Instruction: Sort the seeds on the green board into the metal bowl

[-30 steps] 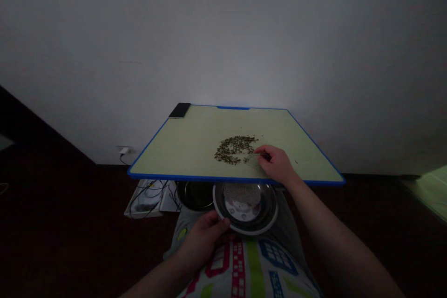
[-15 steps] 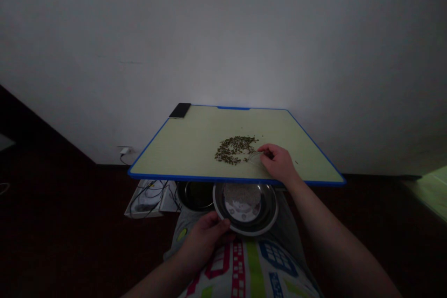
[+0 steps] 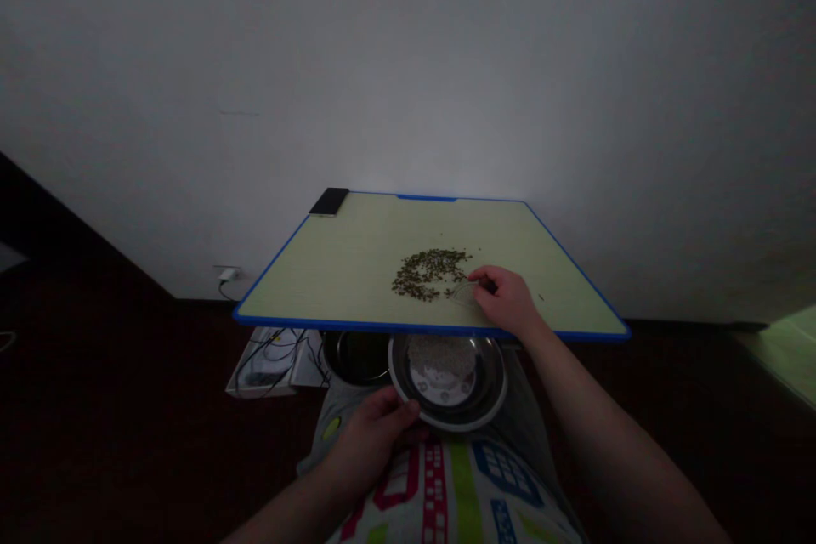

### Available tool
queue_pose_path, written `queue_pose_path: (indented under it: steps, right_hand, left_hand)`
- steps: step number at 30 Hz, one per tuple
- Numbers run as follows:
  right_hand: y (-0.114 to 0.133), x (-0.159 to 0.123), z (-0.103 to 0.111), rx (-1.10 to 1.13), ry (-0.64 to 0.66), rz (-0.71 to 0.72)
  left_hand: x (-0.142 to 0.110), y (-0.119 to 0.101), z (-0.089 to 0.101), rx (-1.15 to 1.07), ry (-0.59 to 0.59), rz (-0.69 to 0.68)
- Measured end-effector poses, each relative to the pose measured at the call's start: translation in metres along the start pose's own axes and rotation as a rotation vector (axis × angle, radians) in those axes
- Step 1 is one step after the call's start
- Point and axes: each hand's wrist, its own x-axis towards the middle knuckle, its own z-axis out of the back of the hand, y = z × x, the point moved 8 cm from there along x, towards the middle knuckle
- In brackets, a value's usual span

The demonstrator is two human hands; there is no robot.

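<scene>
Seeds [image 3: 408,276], brown-green, lie in one loose patch on the table [image 3: 357,263], right of them a thin see-through piece [image 3: 465,296]; its outline is faint and partly covered by the right hand [image 3: 507,297], which pinches it. Seeds too small and many to count. Three stray specks sit apart: two beyond the patch, one right of the hand. Left hand [image 3: 379,425] grips the rim of a metal bowl [image 3: 454,427], some fingers hidden underneath. Table edge covers the bowl's far side; pale contents, can't tell what. Second bowl [image 3: 344,367] just left, partly hidden, contents too dark. Two bowls, two hands, one table, one phone [image 3: 329,201] at the far left corner. One plug [image 3: 228,275] on the wall. Tangled cables [image 3: 280,348] below, count unclear. Both forearms cut off by the lower edge.
</scene>
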Motion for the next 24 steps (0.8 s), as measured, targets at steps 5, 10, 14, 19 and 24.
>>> queue_pose_path:
  steps: [5, 10, 14, 19, 24]
  right_hand:
    - [0.0036, -0.0008, -0.002, -0.001, 0.034, 0.027]
    - [0.0045, -0.0014, -0.0028, 0.002, 0.033, 0.023]
    - [0.0027, -0.001, -0.0016, -0.002, 0.014, 0.002]
    - [-0.0015, 0.0004, 0.0004, -0.018, -0.015, -0.028]
    - [-0.0042, 0.0013, 0.0016, -0.024, -0.037, -0.038]
  left_hand:
    - [-0.0007, -0.0011, -0.0007, -0.003, 0.014, -0.001]
    - [-0.0003, 0.0004, -0.0007, 0.012, 0.023, -0.008]
    - [0.002, 0.0022, 0.001, 0.009, 0.026, -0.016]
    - [0.0033, 0.0016, 0.0007, 0.013, 0.029, -0.013]
    - [0.0027, 0.0005, 0.0005, 0.022, 0.02, -0.013]
